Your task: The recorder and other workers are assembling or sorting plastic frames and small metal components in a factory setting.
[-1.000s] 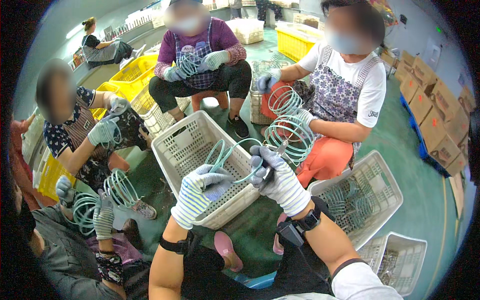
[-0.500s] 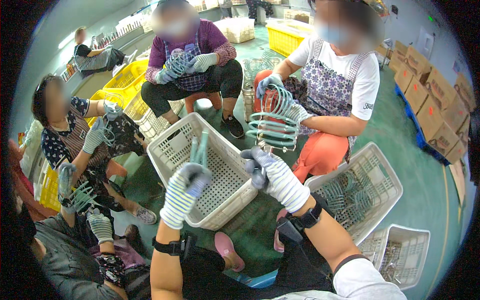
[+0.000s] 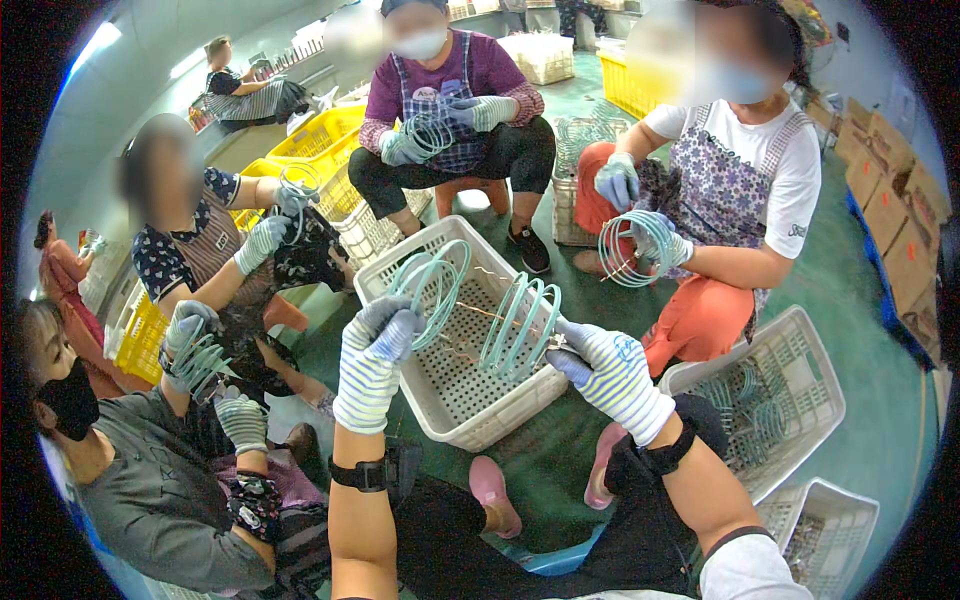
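Observation:
Pale green coated wire coils fill the space between my gloved hands. My left hand [image 3: 378,362] is closed on a coil of wide rings [image 3: 441,292], its fingers wrapped at the left edge. Beyond it, a second group of green rings [image 3: 522,328] leans toward my right hand [image 3: 612,375], which pinches the small metal end at its right side. Thin copper-coloured strands run between the two groups; whether they form one piece I cannot tell. Both coils hang over a whitish perforated plastic crate [image 3: 460,432]. Striped knit gloves cover both hands.
A crate [image 3: 832,400] to my right holds more green coils, with another crate [image 3: 868,500] of metal parts nearer me. Co-workers sit around, several holding coils [image 3: 638,248]. Yellow crates [image 3: 322,135] stand behind them; cartons [image 3: 880,180] are stacked at the right.
The rings now spread open between my hands; before, a narrow green bundle stood by my left hand. My right fingers now pinch a metal end. The whole view has shifted left.

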The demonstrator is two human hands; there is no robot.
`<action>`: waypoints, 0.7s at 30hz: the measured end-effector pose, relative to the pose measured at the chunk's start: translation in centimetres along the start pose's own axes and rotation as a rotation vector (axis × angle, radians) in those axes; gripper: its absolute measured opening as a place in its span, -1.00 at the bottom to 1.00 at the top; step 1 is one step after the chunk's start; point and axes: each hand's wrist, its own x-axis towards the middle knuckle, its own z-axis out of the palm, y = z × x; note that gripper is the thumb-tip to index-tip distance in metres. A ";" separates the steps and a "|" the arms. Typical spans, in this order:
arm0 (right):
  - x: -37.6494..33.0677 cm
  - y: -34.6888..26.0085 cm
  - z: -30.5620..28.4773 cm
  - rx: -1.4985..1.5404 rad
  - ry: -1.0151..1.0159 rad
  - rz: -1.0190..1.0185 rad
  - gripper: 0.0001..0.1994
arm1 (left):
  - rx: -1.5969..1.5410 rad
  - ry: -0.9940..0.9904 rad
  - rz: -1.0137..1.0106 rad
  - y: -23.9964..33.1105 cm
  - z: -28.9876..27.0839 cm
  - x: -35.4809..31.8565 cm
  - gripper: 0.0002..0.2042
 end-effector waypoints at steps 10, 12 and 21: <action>-0.2 0.0 -0.1 -0.036 -0.006 0.053 -0.69 | 0.532 -0.209 0.129 1.0 2.1 -0.5 -0.88; -0.1 -0.2 -0.2 0.030 0.021 0.037 -0.70 | 0.568 -0.209 0.184 0.8 1.8 -0.3 -0.88; -0.4 -1.4 -1.0 0.373 -0.090 0.148 -0.80 | 0.444 -0.208 0.044 1.5 1.1 -0.6 -0.88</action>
